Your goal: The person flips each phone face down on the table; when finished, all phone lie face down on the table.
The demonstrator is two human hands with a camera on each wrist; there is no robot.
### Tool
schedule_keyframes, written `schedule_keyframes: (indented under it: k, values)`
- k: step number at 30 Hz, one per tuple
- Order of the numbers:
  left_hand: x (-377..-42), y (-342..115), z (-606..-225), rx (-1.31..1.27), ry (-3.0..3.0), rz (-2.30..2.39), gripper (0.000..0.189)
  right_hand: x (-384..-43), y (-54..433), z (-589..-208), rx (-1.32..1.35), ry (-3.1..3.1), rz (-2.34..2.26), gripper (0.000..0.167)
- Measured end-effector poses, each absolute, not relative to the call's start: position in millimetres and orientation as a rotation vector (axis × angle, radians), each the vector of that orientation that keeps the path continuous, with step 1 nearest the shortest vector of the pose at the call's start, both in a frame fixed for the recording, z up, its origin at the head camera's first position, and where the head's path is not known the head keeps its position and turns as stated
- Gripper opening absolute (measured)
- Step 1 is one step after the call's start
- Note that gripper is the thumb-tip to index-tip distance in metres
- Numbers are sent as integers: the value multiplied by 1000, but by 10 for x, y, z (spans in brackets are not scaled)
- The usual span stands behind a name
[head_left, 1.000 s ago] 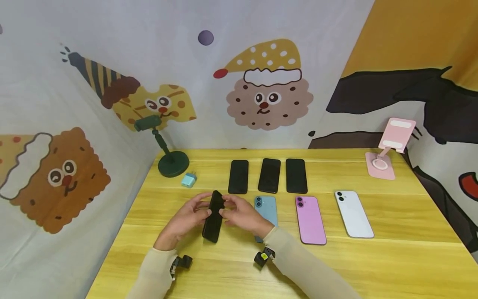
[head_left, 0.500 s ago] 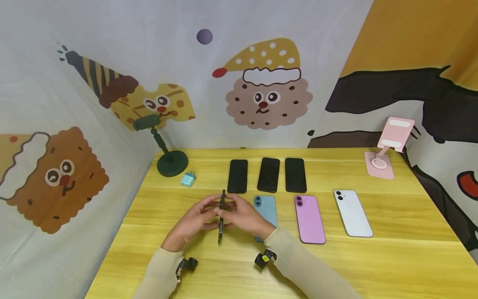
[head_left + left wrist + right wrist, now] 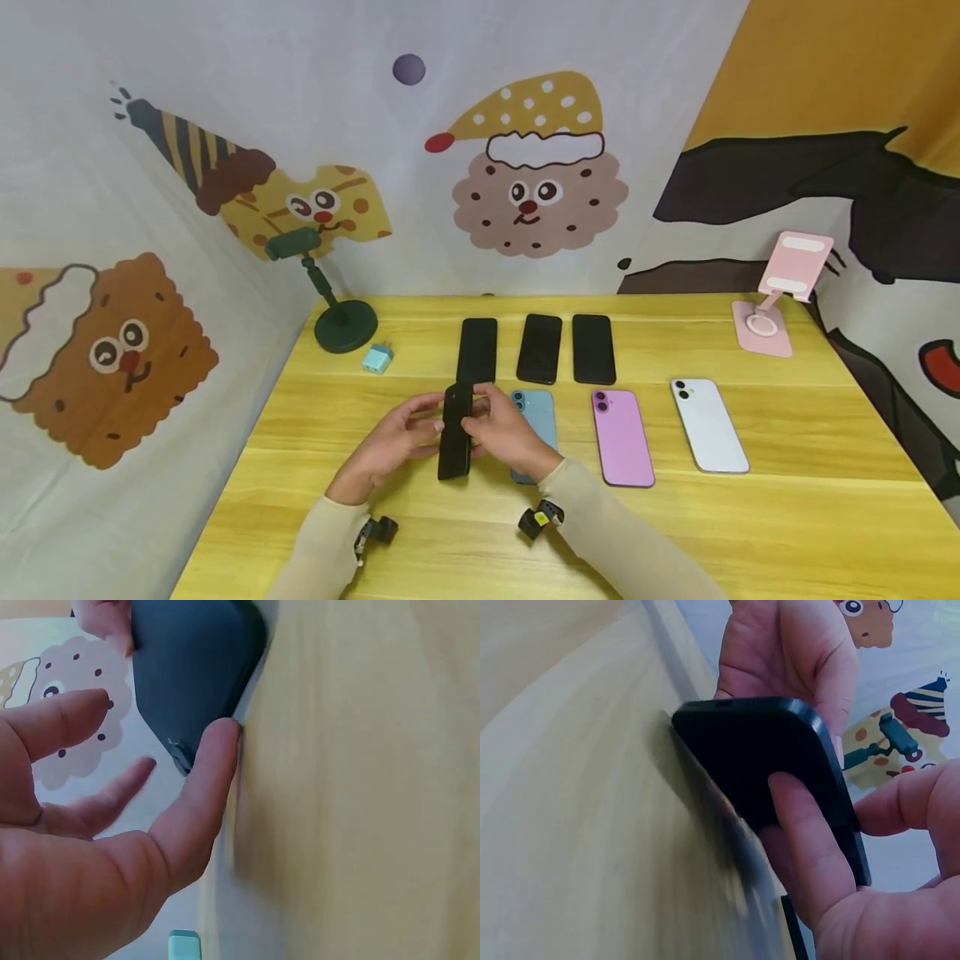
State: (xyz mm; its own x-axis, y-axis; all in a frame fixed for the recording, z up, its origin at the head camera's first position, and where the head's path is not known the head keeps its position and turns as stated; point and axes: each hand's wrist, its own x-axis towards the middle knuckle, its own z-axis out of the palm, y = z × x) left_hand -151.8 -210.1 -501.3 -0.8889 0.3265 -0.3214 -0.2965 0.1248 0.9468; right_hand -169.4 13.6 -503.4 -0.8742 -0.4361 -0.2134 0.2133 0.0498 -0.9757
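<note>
A black smartphone stands tilted up over the wooden table between both hands in the head view. My right hand pinches its right side, thumb on the near face and fingers behind. In the right wrist view, fingers press on the dark phone and grip its edge. My left hand is at the left side with loosely bent fingers; the left wrist view has one fingertip touching the lower corner of the phone, the other fingers apart from it. Under the right hand lies a light blue phone, partly hidden.
Three black phones lie in a row behind. A pink phone and a white phone lie to the right. A blue charger plug and green stand are back left; a pink stand is back right.
The black phone has shifted right and turned from a slant, through edge-on, to show its broad face on the other tilt. The left hand has followed rightward and its fingers have loosened.
</note>
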Motion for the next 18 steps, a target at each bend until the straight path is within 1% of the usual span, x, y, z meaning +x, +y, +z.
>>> schedule_keyframes:
  k: [5, 12, 18]
  values:
    - [-1529, -2092, -5013, -27, 1982, 1811, 66, -1691, 168, -5018, -191, 1861, -1925, 61]
    - [-1547, -2095, -5014, 40, 1942, 1778, 74, -1696, 196, -5043, -216, 1848, -1957, 63]
    - [-1542, -2084, -5003, 11, 1999, 1740, 78, -1713, 285, -5081, -242, 2000, -1848, 65]
